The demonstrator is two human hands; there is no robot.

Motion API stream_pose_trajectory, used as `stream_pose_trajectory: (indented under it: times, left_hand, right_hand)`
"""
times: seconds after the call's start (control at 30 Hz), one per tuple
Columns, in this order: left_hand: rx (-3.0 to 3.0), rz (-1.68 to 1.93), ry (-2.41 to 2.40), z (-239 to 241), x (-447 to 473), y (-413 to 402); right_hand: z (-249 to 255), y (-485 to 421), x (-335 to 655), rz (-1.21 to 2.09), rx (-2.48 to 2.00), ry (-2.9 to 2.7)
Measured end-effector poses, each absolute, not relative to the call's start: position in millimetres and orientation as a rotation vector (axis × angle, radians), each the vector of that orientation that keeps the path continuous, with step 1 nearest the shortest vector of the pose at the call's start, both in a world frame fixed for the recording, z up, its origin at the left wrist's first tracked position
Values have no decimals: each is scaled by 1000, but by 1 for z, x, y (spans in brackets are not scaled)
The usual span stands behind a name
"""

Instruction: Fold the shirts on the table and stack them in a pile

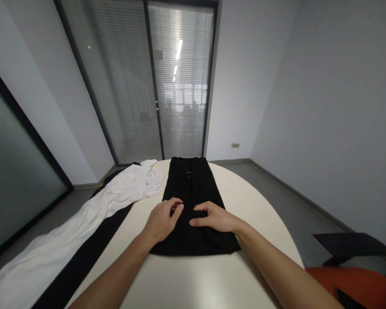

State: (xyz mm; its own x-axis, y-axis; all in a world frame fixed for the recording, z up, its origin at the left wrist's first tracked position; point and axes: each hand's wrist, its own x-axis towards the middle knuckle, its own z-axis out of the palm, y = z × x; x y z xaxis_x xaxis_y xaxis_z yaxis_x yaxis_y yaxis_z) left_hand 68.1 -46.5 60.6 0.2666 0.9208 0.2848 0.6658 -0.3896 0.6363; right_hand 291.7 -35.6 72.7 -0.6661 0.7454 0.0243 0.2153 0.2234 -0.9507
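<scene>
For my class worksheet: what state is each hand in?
Left hand: open, loosely curled, over the black garment.
Right hand: open, over the same garment.

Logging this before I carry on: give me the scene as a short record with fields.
Left hand: over the black garment, fingers curled; contact unclear
Right hand: over the same garment, thumb and index finger apart; contact unclear
Support: pale table, black garment spread on it
Left side: white garment lying over dark fabric
Lower right: chair with orange seat

Two slender, bare forearms (124,266)
</scene>
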Motion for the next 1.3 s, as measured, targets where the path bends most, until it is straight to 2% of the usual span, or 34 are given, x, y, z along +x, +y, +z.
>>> stream_pose_trajectory:
  times: [0.17, 0.33, 0.6, 0.73, 1.1, 1.3]
  left_hand:
    - [1965, 774, 1616, 58, 56, -36]
    - [1816, 813, 1523, 40, 51, -24]
    - [1424, 1203, 1145, 33, 47, -10]
    - [1308, 1242, 990, 41, 47, -14]
    - [1448, 1491, 1063, 28, 41, 0]
    - [1514, 1378, 1251, 10, 40, 1]
  right_hand:
    - [79, -34, 299, 1508, -905, -1925]
    - [75, -26, 304, 1492, -909, -1809]
    - [66, -15, 312, 1401, -987, -1723]
    - [70, -9, 316, 1406, -1000, -1729]
    - [105, 38, 320, 1238, -1010, -1930]
    - [84, 73, 310, 923, -1072, -2056]
